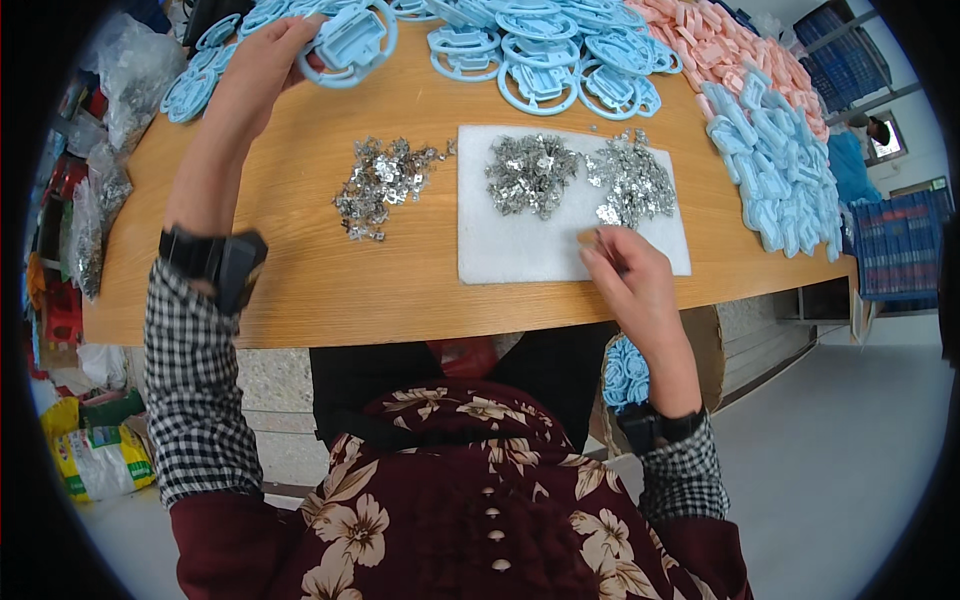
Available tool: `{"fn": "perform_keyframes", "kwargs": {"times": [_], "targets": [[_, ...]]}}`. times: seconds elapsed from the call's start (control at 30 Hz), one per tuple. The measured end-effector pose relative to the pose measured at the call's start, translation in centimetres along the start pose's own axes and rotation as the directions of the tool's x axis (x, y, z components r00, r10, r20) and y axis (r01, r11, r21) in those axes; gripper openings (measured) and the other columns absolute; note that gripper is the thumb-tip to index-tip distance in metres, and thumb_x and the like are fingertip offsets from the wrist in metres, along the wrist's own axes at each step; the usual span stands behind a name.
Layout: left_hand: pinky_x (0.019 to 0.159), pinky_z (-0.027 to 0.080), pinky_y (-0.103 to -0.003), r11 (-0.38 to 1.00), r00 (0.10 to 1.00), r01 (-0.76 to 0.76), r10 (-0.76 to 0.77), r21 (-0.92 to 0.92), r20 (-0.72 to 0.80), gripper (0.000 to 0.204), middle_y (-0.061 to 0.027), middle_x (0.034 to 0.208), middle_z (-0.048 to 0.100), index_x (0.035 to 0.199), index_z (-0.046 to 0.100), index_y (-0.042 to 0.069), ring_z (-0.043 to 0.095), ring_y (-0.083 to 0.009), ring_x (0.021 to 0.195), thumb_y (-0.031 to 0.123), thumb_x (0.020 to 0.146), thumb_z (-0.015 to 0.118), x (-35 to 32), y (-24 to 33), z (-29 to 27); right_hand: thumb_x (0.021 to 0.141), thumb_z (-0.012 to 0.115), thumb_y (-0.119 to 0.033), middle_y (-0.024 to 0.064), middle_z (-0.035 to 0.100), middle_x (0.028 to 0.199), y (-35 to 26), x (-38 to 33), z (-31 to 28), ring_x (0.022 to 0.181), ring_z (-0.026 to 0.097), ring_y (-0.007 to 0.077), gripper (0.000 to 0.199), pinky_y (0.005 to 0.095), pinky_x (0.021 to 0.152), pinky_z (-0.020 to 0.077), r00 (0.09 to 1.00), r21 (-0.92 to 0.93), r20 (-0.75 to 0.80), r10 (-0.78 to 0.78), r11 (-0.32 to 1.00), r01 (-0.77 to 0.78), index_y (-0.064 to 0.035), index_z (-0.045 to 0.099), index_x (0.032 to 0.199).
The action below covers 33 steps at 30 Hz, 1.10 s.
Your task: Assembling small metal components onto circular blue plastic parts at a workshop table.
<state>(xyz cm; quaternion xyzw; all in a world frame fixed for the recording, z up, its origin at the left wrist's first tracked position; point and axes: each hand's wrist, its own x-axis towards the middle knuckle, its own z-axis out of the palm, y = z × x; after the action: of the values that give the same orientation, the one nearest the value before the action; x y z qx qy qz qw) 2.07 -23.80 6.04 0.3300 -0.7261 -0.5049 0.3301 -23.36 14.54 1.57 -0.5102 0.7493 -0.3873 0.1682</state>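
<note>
At the far left of the table, my left hand [272,58] grips a light-blue plastic ring-shaped part [352,45] by its rim, held up off the wood. Over the near right part of a white foam sheet [520,255], my right hand [642,285] has its thumb and forefinger pinched together. Whatever lies between those fingertips is too small to make out. Just beyond it sits a heap of small shiny metal pieces [635,180], with a second metal heap [530,175] to its left. A third pile of metal clips [385,185] rests on bare wood.
Many blue ring-shaped parts [540,50] are stacked at the far edge. Pink plastic parts [715,45] and narrow blue parts [775,165] are heaped on the right. Below the table's right edge, a cardboard box [705,350] holds blue pieces. Plastic bags [130,75] stand at left.
</note>
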Motion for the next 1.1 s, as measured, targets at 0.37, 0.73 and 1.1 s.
{"fn": "perform_keyframes", "kwargs": {"times": [0.37, 0.73, 1.1], "targets": [[0.074, 0.053, -0.023, 0.828, 0.919, 0.39, -0.324, -0.403, 0.224, 0.025, -0.0007, 0.095, 0.069, 0.113, 0.068, 0.002, 0.064, -0.0061, 0.082, 0.017, 0.101, 0.052, -18.9, 0.5, 7.9, 0.09, 0.071, -0.009, 0.0087, 0.066, 0.087, -4.8, 5.1, 5.2, 0.073, 0.061, 0.0176, 0.018, 0.0312, 0.067, 0.0502, 0.992, -0.039, 0.084, -0.094, 0.994, 0.097, -0.0018, 0.068, 0.106], [0.068, 0.053, -0.023, 0.872, 0.868, 0.415, -0.294, -0.259, 0.4, 0.019, 0.0005, 0.088, 0.069, 0.108, 0.067, 0.001, 0.063, -0.0042, 0.075, 0.012, 0.1, 0.054, -20.1, 0.2, 9.5, 0.09, 0.068, -0.016, 0.0116, 0.067, 0.094, -8.0, 9.9, 11.2, 0.087, 0.066, 0.0337, 0.018, 0.0424, 0.075, 0.0538, 0.911, -0.343, 0.244, -0.333, 0.849, 0.402, -0.0081, 0.069, 0.106], [0.064, 0.053, -0.027, 0.871, 0.862, 0.416, -0.285, -0.263, 0.42, 0.021, -0.0043, 0.082, 0.072, 0.103, 0.07, -0.001, 0.065, -0.0071, 0.071, 0.016, 0.096, 0.059, -20.5, 0.3, 9.5, 0.087, 0.07, -0.013, 0.0112, 0.068, 0.09, -8.0, 8.5, 9.0, 0.082, 0.067, 0.0328, 0.012, 0.0419, 0.071, 0.0531, 0.897, -0.313, 0.366, -0.247, 0.875, 0.369, -0.0058, 0.069, 0.096]]}}
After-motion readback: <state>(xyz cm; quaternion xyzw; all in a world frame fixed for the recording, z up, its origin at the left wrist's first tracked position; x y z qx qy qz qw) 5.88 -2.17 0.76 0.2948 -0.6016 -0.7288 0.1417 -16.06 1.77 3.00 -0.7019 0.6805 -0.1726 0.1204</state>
